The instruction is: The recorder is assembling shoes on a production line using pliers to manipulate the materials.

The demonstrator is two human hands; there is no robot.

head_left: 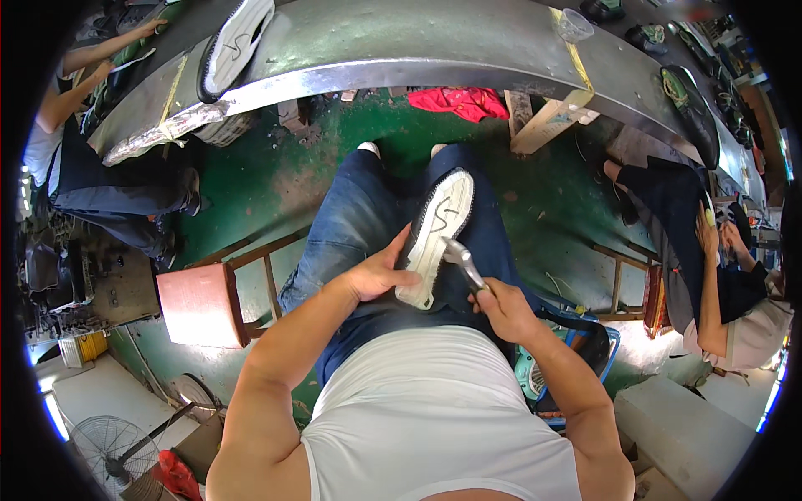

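Note:
A shoe (443,213) rests upside down over my lap, its pale underside facing up with a dark squiggly line on it and dark stitching around the edge. My left hand (380,271) is closed around its lower left side, the thumb lying across the pale face. In my right hand (505,309) is a hammer (473,272), gripped by its handle. The hammer's metal head is at the right edge of the shoe; whether it touches cannot be made out. My right fingers partly cover the handle.
A metal-topped workbench (368,42) curves across the far side, with another pale-bottomed shoe (238,52) and a black shoe (690,113) on it. Red cloth (461,102) hangs below. A stool (200,302) stands left. Co-workers sit at both sides; a fan (113,455) is lower left.

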